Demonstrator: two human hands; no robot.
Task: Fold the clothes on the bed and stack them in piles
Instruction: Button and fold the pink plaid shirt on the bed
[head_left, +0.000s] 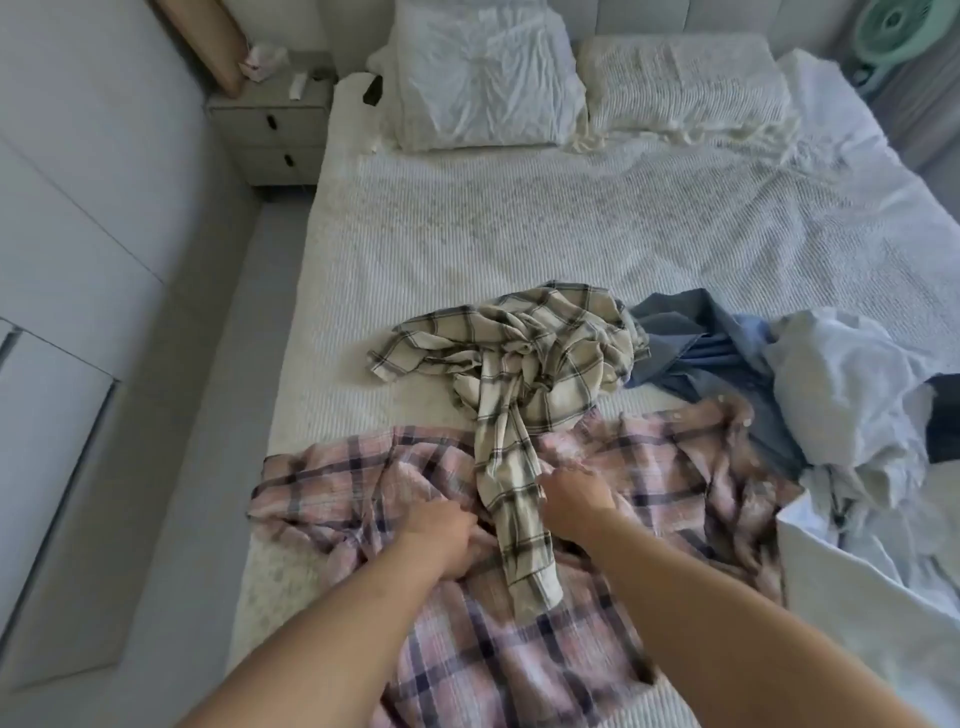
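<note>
Both hands are down on the pink shirt (519, 623) at the near edge of the bed (519, 234): the left hand (441, 535) bunches its cloth, the right hand (574, 496) pinches a fold beside the beige shirt (524, 358), whose sleeve trails across the pink one. Farther right lie a blue shirt (696, 338) and white clothes (852, 395) (all crumpled). Nothing looks folded and no pile shows, so the task seems barely begun.

One wide-angle head view looked forward and down from the foot of the bed (519, 234) toward the pillows (483, 78). It sat close above both forearms.
</note>
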